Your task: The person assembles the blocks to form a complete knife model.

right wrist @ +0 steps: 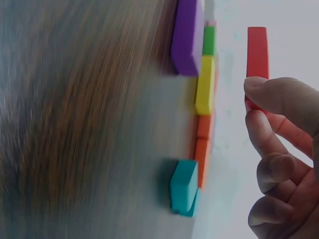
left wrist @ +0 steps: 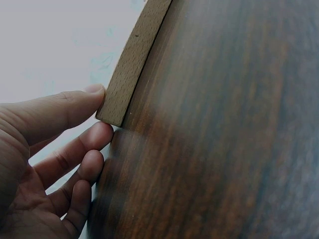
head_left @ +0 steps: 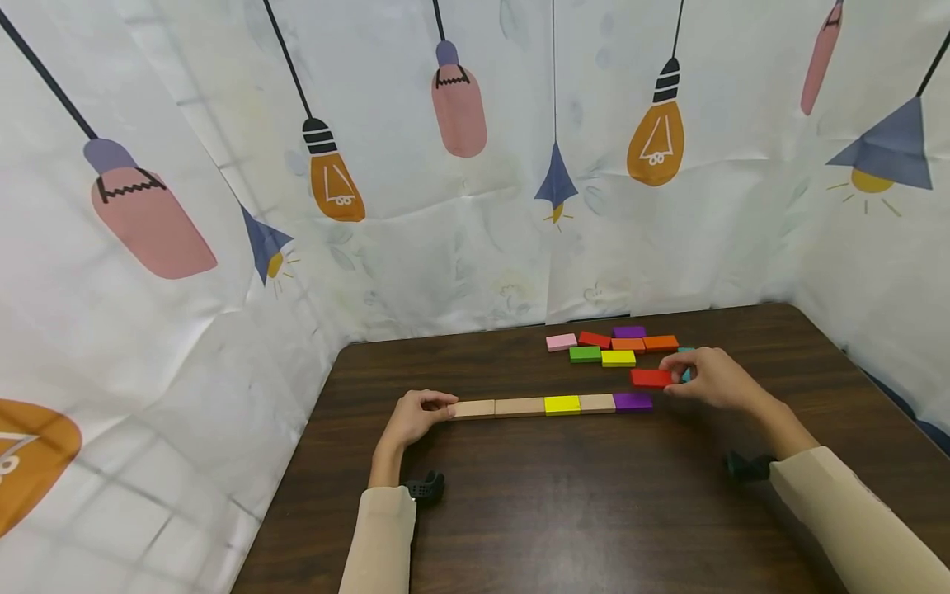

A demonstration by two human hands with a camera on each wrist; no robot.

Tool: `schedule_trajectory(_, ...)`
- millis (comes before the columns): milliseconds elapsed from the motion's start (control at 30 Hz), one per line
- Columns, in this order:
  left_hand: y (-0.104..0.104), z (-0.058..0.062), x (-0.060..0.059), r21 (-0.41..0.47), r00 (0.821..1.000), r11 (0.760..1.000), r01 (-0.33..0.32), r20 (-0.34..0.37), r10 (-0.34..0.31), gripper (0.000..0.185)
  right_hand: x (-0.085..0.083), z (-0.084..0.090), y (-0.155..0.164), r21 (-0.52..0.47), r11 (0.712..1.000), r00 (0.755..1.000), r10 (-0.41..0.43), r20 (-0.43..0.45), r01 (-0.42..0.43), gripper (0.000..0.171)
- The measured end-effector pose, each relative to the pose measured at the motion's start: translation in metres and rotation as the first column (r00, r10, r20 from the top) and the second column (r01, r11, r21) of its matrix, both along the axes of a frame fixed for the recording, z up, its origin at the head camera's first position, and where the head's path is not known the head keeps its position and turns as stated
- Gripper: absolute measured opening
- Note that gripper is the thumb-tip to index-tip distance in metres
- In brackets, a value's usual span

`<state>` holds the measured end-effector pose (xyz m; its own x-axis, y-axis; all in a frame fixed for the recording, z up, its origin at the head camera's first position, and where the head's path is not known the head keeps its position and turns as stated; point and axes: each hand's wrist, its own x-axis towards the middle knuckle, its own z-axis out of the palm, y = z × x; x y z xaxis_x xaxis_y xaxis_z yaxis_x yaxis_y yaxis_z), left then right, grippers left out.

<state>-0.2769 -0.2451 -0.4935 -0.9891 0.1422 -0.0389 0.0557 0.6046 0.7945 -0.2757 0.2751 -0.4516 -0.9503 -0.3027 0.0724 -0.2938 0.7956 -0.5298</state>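
Observation:
A straight row of blocks lies on the table. From the left it runs as a plain wooden block [head_left: 473, 409], a second wooden block [head_left: 519, 407], a yellow block [head_left: 562, 405], a shorter wooden block [head_left: 597, 403] and a purple block [head_left: 633, 402]. My left hand [head_left: 416, 417] is at the row's left end, thumb and fingertip pinching the end of the first wooden block. Above and beyond the purple end, my right hand [head_left: 712, 375] pinches a red block [right wrist: 257, 55] between thumb and fingers, raised off the table. Its other fingers curl loosely.
Behind the row lies a loose group of blocks: pink [head_left: 561, 342], red [head_left: 594, 339], green [head_left: 585, 354], yellow [head_left: 618, 359], purple [head_left: 629, 332], and two orange ones. Teal blocks [right wrist: 184, 185] are partly hidden behind my right hand. A patterned curtain [head_left: 475, 247] surrounds the dark table [head_left: 534, 511].

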Motion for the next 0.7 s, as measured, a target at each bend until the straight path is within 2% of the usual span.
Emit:
schedule_trajectory(200,0.0,0.0,0.0,0.002,1.0,1.0,-0.007,0.003,0.007,0.015,0.012,0.003,-0.017,-0.02,0.999,0.999,0.033,-0.016,-0.033,0.027)
schedule_trajectory(367,0.0,-0.001,-0.001,0.014,1.0,1.0,-0.011,0.008,0.011,0.015,0.019,0.004,-0.035,-0.033,0.997,0.998,0.067,0.005,-0.067,0.03)
schedule_trajectory(467,0.0,-0.001,-0.001,0.015,1.0,1.0,-0.005,0.003,0.005,0.015,0.022,0.005,-0.045,-0.018,0.997,0.997,0.08,0.023,-0.079,0.029)
schedule_trajectory(700,0.0,0.0,0.0,0.012,1.0,1.0,-0.003,0.007,0.003,0.015,0.027,-0.003,-0.066,0.007,0.991,0.991,0.13,-0.005,-0.13,0.025)
